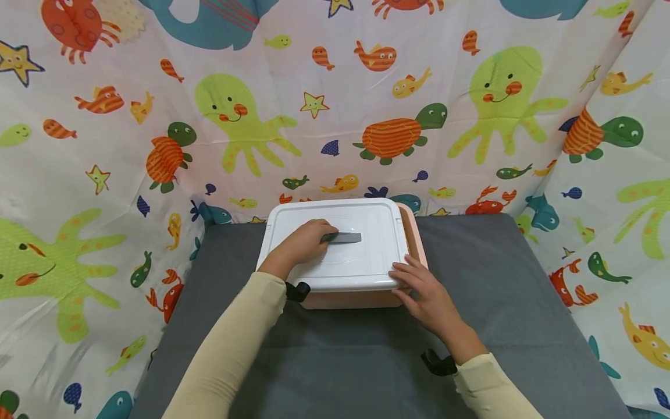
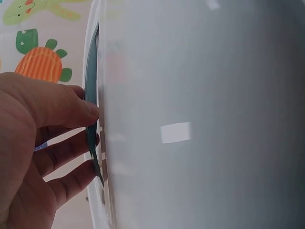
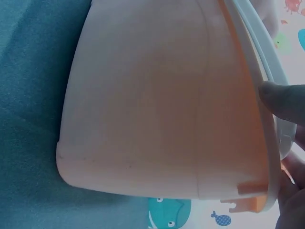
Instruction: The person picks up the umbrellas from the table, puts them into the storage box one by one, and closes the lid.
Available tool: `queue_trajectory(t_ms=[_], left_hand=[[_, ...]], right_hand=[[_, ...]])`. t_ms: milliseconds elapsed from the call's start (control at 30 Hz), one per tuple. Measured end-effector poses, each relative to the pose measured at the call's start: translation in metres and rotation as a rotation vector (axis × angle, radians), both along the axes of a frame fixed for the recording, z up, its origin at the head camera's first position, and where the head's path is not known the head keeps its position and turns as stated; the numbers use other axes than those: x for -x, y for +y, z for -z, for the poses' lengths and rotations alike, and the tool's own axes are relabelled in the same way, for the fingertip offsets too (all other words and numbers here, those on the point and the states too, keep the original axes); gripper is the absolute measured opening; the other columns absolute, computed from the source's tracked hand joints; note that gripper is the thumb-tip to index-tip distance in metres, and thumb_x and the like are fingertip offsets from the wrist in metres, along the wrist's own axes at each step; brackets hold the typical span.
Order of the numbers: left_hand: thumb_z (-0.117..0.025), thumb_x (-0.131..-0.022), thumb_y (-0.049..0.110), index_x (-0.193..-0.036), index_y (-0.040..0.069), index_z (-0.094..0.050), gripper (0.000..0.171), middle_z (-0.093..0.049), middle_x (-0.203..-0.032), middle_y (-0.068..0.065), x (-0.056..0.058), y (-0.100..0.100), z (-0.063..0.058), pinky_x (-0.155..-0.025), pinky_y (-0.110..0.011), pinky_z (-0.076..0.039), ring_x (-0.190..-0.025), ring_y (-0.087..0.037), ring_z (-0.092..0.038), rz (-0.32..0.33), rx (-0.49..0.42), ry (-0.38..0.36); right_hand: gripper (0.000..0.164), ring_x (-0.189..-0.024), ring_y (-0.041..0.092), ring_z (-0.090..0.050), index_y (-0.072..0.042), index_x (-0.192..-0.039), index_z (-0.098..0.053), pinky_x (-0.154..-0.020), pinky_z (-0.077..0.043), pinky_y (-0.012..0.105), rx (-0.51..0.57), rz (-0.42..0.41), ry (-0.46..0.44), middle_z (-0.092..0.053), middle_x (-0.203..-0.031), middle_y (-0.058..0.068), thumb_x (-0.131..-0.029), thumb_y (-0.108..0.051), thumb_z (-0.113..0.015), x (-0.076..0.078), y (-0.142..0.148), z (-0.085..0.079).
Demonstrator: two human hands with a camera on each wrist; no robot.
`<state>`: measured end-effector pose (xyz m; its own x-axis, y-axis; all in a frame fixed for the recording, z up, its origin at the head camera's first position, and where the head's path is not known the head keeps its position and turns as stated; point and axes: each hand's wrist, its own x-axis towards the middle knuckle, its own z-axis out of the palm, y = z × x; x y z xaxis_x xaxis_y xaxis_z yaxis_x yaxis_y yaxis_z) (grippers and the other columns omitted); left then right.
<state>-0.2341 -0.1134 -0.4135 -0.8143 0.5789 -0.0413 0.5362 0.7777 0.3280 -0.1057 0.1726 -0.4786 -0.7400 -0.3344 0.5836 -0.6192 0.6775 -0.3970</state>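
Note:
A white lid (image 1: 361,265) sits on a pale pink storage box (image 1: 356,300), shifted left so that a strip of the box's right rim shows. My left hand (image 1: 306,244) pinches the flat grey handle (image 1: 348,237) on top of the lid; thumb and fingertips are on the handle (image 2: 90,76) in the left wrist view. At the front right corner, my right hand (image 1: 426,291) holds the lid's edge. Its thumb (image 3: 281,100) presses the rim in the right wrist view, fingers partly cut off. The box's inside is hidden.
A dark grey cloth (image 1: 487,279) covers the table under the box. Behind it and at both sides hangs a curtain (image 1: 324,134) printed with sea animals. Black straps (image 1: 438,363) sit at both wrists.

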Motion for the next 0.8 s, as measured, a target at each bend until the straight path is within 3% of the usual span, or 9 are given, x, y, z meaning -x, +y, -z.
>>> queue_trajectory(t_ms=[333,567,800], left_hand=[[-0.054,-0.093,0.005,-0.131,0.008,-0.061,0.039,-0.061,-0.130,-0.008,-0.001,0.015,-0.001,-0.110,-0.038,-0.039,-0.125,-0.024,-0.054,-0.006,-0.002,-0.007],[-0.054,-0.094,0.005,-0.132,0.009,-0.060,0.039,-0.060,-0.132,-0.008,-0.002,0.022,-0.002,-0.111,-0.037,-0.038,-0.127,-0.024,-0.053,-0.002,0.009,0.000],[-0.053,-0.095,0.005,-0.133,0.010,-0.059,0.039,-0.058,-0.134,-0.008,-0.003,0.029,-0.001,-0.111,-0.037,-0.037,-0.130,-0.024,-0.050,-0.005,0.014,-0.016]], right_hand=[[0.050,-0.132,0.033,-0.048,-0.013,-0.119,-0.068,-0.114,-0.020,0.011,0.006,0.027,0.017,-0.063,-0.127,0.004,-0.071,-0.006,-0.082,-0.002,0.012,0.005],[0.049,-0.133,0.032,-0.048,-0.014,-0.120,-0.067,-0.113,-0.026,0.016,-0.003,0.042,0.006,-0.062,-0.129,0.003,-0.074,-0.007,-0.080,-0.004,0.017,0.004],[0.051,-0.131,0.035,-0.049,-0.012,-0.118,-0.068,-0.110,-0.016,0.005,0.018,0.044,0.041,-0.063,-0.126,0.006,-0.070,-0.002,-0.082,-0.005,0.022,0.006]])
